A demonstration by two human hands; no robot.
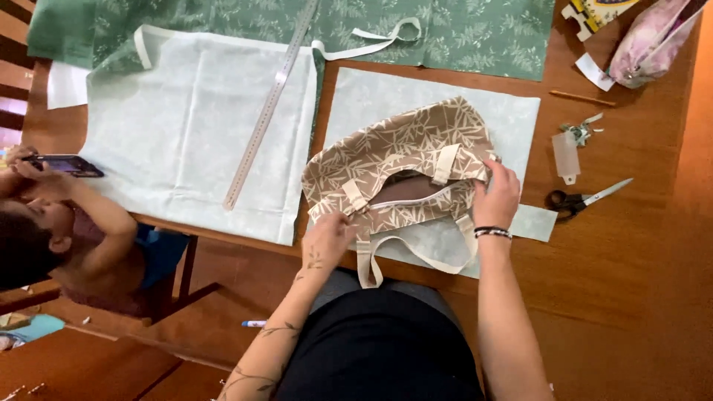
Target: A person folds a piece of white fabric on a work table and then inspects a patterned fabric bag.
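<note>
Both hands grip a sewn tan leaf-print bag (401, 167) lying on pale fabric at the bench (631, 245) edge, left hand (327, 236) pinching its near rim, right hand (496, 197) clamped on its right end, its handles already attached, its mouth still gaping, scissors (583, 199) untouched nearby.

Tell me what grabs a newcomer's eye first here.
A beige leaf-print tote bag lies mid-table, gripped by the left hand and right hand. A long metal ruler slants across pale green fabric to its left; scissors lie to the right.
</note>
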